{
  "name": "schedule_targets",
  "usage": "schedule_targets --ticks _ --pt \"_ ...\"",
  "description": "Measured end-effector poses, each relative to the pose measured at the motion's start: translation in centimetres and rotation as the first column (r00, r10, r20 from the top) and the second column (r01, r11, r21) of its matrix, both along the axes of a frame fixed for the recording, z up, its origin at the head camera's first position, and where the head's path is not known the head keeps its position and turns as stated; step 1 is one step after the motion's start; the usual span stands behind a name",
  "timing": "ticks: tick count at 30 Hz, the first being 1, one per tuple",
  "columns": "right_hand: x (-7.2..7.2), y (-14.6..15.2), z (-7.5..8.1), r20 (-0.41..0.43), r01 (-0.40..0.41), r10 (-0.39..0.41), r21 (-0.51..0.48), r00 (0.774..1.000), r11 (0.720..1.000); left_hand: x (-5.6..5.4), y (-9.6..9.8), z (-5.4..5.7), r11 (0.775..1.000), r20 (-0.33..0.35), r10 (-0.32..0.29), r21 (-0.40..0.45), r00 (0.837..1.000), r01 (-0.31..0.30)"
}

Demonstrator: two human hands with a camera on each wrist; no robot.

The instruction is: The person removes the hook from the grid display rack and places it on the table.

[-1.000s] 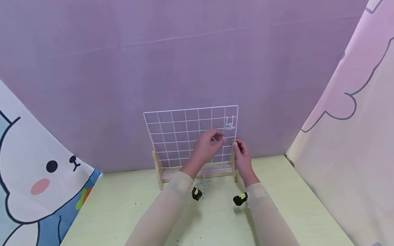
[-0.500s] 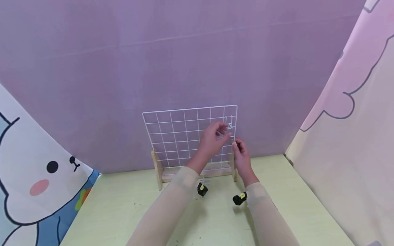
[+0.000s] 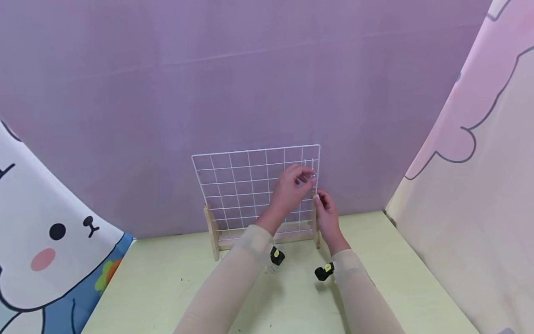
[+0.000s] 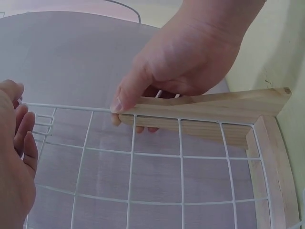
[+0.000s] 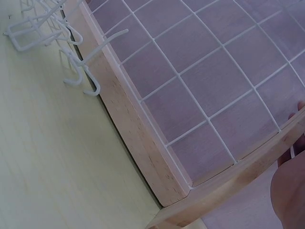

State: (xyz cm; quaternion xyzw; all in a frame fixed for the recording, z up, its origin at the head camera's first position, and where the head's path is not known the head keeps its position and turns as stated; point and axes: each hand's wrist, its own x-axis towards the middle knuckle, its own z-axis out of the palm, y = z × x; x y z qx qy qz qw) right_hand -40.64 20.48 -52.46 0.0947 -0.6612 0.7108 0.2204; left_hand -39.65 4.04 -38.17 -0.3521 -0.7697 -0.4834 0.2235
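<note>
A white wire grid panel [image 3: 250, 185] stands upright in a wooden stand [image 3: 212, 232]. My left hand [image 3: 290, 190] is at the panel's upper right, its curled fingertips at a white wire hook [image 4: 46, 125] hung on the mesh. Part of that hook is hidden behind the fingers. My right hand [image 3: 328, 214] grips the right wooden upright [image 4: 200, 107] where it meets the panel edge, thumb on the near side and fingertips showing beyond it.
Several loose white wire hooks [image 5: 35, 31] lie on the pale table [image 3: 167, 297] in front of the stand's base. A purple backdrop [image 3: 250, 83] rises close behind the panel. Small black cameras [image 3: 324, 272] sit at both wrists.
My left hand has moved up and to the right across the panel, and its fingers have reached the hung hook. The right hand keeps its grip on the upright.
</note>
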Motion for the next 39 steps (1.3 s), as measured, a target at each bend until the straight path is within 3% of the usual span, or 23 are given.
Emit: schedule_targets --ticks 16,28,39 --pt "-0.2 -0.4 0.3 -0.025 0.011 -0.011 -0.022 1.0 1.0 -0.2 0.4 0.0 0.997 0.06 0.019 0.069 0.998 -0.024" --pt "-0.1 -0.4 0.4 -0.025 0.011 -0.011 -0.022 1.0 1.0 -0.5 0.2 0.5 0.997 -0.011 0.055 0.063 0.998 -0.054" --pt "-0.1 -0.3 0.4 -0.005 -0.002 0.002 -0.018 1.0 1.0 -0.4 0.0 1.7 0.997 -0.06 0.046 0.067 0.997 -0.042"
